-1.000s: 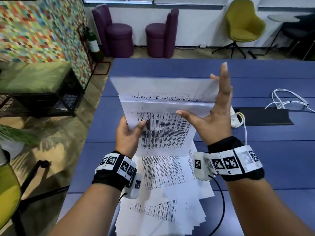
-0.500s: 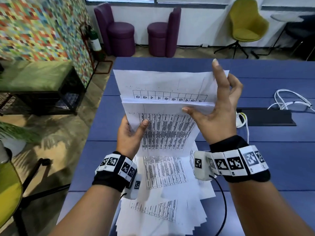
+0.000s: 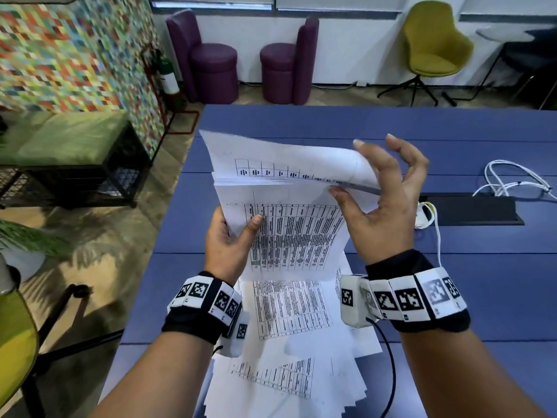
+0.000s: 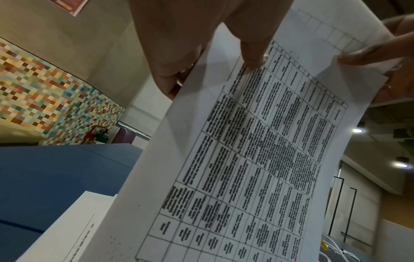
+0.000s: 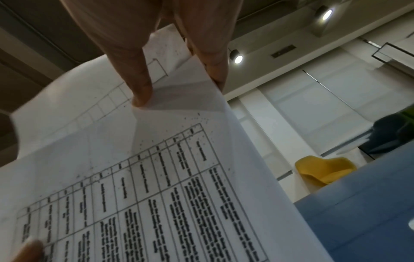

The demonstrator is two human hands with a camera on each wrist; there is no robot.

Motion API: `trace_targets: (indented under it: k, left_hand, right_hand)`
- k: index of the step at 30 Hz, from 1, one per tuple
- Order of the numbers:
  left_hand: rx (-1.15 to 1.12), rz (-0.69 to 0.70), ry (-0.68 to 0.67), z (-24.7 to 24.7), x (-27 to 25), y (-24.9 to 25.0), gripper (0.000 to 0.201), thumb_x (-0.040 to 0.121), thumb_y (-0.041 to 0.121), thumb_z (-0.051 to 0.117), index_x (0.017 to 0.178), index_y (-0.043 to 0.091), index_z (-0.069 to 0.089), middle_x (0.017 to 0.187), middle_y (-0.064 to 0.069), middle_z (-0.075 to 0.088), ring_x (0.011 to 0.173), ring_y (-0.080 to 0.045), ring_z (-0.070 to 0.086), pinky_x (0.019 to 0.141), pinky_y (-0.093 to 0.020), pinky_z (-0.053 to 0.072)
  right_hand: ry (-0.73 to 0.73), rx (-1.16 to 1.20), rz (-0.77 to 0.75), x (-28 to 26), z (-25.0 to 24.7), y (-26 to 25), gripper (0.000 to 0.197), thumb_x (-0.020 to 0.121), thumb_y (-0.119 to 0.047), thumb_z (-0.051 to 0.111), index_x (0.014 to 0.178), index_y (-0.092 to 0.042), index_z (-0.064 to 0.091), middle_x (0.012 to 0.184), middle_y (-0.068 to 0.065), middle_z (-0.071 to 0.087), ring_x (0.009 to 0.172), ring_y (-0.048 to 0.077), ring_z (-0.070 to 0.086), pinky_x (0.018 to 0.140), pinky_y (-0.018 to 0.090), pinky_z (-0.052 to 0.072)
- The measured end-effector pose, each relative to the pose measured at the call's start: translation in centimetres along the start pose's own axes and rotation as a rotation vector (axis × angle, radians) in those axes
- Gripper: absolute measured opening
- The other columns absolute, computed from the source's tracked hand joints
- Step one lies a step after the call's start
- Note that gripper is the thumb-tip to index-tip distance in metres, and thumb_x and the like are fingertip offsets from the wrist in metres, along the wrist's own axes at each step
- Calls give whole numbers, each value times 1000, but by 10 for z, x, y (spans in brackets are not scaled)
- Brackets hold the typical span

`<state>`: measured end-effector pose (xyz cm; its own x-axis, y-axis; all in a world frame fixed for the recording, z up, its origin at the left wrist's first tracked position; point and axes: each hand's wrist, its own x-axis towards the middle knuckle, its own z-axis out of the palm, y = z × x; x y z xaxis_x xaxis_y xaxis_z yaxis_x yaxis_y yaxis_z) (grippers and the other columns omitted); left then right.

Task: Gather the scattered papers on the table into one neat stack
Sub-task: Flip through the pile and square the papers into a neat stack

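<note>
A bundle of printed sheets (image 3: 297, 233) is held upright above the blue table (image 3: 452, 260). My left hand (image 3: 233, 236) grips its left edge, thumb on the front sheet. My right hand (image 3: 379, 194) holds the upper right corner, thumb in front and fingers bent behind, and the back sheets (image 3: 271, 158) lean away there. The left wrist view shows the bundle (image 4: 257, 150) under my left thumb, and the right wrist view shows its corner (image 5: 156, 141) pinched. More sheets (image 3: 289, 357) lie fanned out on the table beneath.
A black cable tray (image 3: 473, 209) with a white plug and white cables (image 3: 512, 179) lies to the right on the table. Purple seats (image 3: 211, 64) and a yellow-green chair (image 3: 434, 43) stand beyond the far edge. A green bench (image 3: 69, 146) is at the left.
My right hand went from flat against the bundle's right edge to curled round its top right corner. The back sheets now tilt down to the right. The left hand kept its grip.
</note>
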<state>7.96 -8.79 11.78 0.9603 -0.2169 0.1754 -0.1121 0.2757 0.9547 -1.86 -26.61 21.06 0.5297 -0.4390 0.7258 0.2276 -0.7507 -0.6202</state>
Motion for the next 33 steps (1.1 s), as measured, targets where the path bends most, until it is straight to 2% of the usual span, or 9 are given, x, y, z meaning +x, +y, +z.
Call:
trace_targets:
  k: [4, 8, 12, 15, 20, 22, 25, 28, 33]
  left_hand:
    - [39, -36, -13, -4, 3, -1, 29, 85, -4, 63, 112, 5, 56, 95, 10, 75, 93, -5, 69, 81, -19, 53]
    - [60, -74, -41, -7, 5, 0, 30, 81, -7, 67, 105, 9, 59, 90, 12, 75, 88, -3, 70, 77, -17, 54]
    - [103, -177, -57, -9, 4, -9, 25, 74, -9, 75, 87, 9, 64, 72, 12, 74, 72, 0, 70, 78, -20, 57]
    - [88, -228, -39, -10, 3, -15, 20, 73, -8, 77, 81, 11, 75, 84, -2, 77, 82, -15, 72, 87, -35, 57]
    - [59, -194, -35, -6, 8, -19, 22, 70, 1, 80, 60, 18, 72, 74, -1, 75, 73, -12, 71, 69, -24, 56]
    - [14, -205, 3, -5, 11, -19, 20, 62, 14, 85, 64, 19, 67, 74, -5, 72, 74, -15, 69, 71, -28, 58]
    - [-11, -201, 28, -3, 16, -15, 24, 77, -3, 74, 96, 10, 64, 81, 6, 75, 80, -6, 71, 80, -23, 58]
    - [-11, -226, 2, -4, 16, -14, 29, 83, -6, 69, 106, 10, 63, 90, 6, 76, 88, -8, 70, 78, -20, 55]
    - [3, -413, -36, -28, -14, -45, 34, 79, -8, 70, 110, 4, 62, 92, -1, 76, 90, -15, 71, 73, -19, 55]
  right_hand:
    - [41, 274, 199, 6, -1, 2, 32, 82, -17, 73, 101, -32, 54, 106, 1, 59, 97, 13, 58, 83, 33, 51]
    - [81, 579, 395, 22, -2, 2, 23, 83, 5, 65, 95, -14, 58, 78, -13, 71, 77, 3, 64, 77, 26, 53]
    - [230, 738, 470, 36, -4, 8, 25, 80, -2, 65, 102, -8, 57, 90, -1, 71, 89, 18, 63, 92, 40, 51]
    - [269, 739, 456, 39, -6, 13, 26, 80, 0, 64, 103, -9, 58, 96, 7, 68, 95, 24, 60, 97, 44, 47]
    - [340, 600, 269, 73, -28, 20, 23, 80, 7, 64, 90, -12, 57, 82, -11, 69, 85, 12, 60, 87, 32, 52]
    - [342, 545, 210, 88, -34, 15, 28, 78, 12, 61, 81, -13, 50, 67, -18, 62, 70, 0, 55, 73, 18, 49]
    - [317, 460, 122, 103, -36, 1, 31, 73, 15, 58, 77, -14, 49, 65, -18, 56, 66, -10, 53, 68, 10, 43]
    - [274, 426, 76, 110, -29, -8, 31, 74, 14, 61, 78, -15, 52, 71, -8, 55, 66, -10, 53, 65, 9, 44]
    - [139, 365, 107, 113, -10, -6, 35, 76, 10, 63, 76, -26, 62, 65, -23, 64, 68, -7, 60, 67, 15, 51]
